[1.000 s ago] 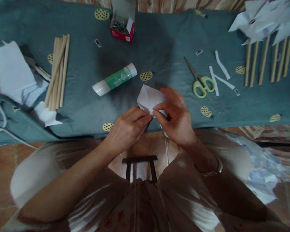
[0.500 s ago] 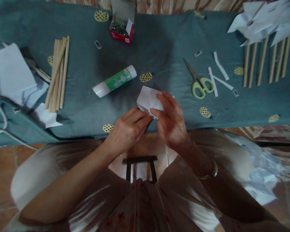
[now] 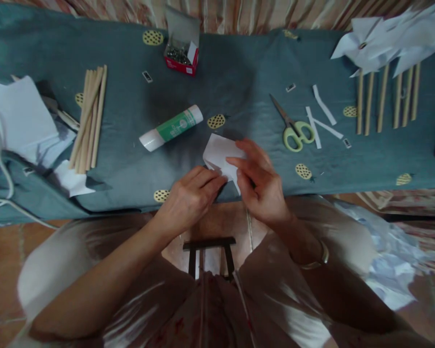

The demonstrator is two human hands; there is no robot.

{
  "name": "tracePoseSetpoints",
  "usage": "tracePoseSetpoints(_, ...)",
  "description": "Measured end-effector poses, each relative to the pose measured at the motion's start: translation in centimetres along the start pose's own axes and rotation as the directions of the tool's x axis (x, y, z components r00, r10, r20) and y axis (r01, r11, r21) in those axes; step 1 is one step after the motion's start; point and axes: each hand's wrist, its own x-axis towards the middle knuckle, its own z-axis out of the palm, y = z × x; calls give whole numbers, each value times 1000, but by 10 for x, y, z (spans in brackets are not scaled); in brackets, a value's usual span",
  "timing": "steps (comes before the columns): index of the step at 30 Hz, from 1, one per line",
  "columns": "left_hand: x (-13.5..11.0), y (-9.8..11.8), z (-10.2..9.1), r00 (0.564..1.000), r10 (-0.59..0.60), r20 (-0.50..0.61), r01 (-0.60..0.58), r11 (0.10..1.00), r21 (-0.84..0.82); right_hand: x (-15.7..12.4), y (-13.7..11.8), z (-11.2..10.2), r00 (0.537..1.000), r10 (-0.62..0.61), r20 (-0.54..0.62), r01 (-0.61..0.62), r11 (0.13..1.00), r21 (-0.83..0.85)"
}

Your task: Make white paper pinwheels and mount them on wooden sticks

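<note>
A small piece of white paper, partly folded, lies at the table's near edge between my hands. My left hand is closed, its thumb and index finger pinching the paper's lower left corner. On the other side, my right hand has bent fingers around the paper's right part, the index finger across its top; the contact under the fingers is hidden. One paper flap sticks out below, beside the right thumb. A green and white glue stick lies beyond my left hand. Scissors with light green handles rest to the right.
Several wooden sticks and stacked white paper lie left, near a white cable. An open red box of small metal pieces stands at the back. Paper strips and paper pinwheels on sticks are at the right.
My right fingers have shifted on the paper, and the thumb has moved lower, showing the flap below. My left hand keeps its pinch. The view has tilted slightly, so the table sits lower.
</note>
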Motion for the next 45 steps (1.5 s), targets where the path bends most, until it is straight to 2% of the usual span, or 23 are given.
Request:
tracePoseSetpoints(3,1,-1,-2,1000,14,3,-14,1000,1,4,8,-4,995,94,-14,-95,995,-35)
tracePoseSetpoints(6,2,-6,-7,1000,27,-2,-27,999,29,7,12,-5,991,137,-9,-137,988,-72)
tracePoseSetpoints(14,0,-24,-16,998,-33,-50,36,997,62,6,0,-13,990,138,-7,-139,988,-66)
tracePoseSetpoints(23,0,-18,-20,990,41,-134,-20,988,151,4,-3,-16,989,145,-24,-146,989,-37)
tracePoseSetpoints(30,2,-4,-13,997,73,12,-73,983,167,1,-6,-15,993,115,-15,-115,993,-17)
tracePoseSetpoints(35,2,-3,-11,997,60,49,-70,972,224,1,-7,-15,996,94,-3,-94,996,-4)
tracePoseSetpoints(38,1,-3,-12,996,63,57,-73,975,208,2,-5,-21,993,106,55,-108,994,32)
tracePoseSetpoints(42,0,-4,-13,996,69,53,-78,980,181,4,0,-31,969,137,206,-165,978,128)
tracePoseSetpoints(45,1,-3,-13,995,95,30,-99,977,191,4,4,-35,954,158,256,-207,962,176)
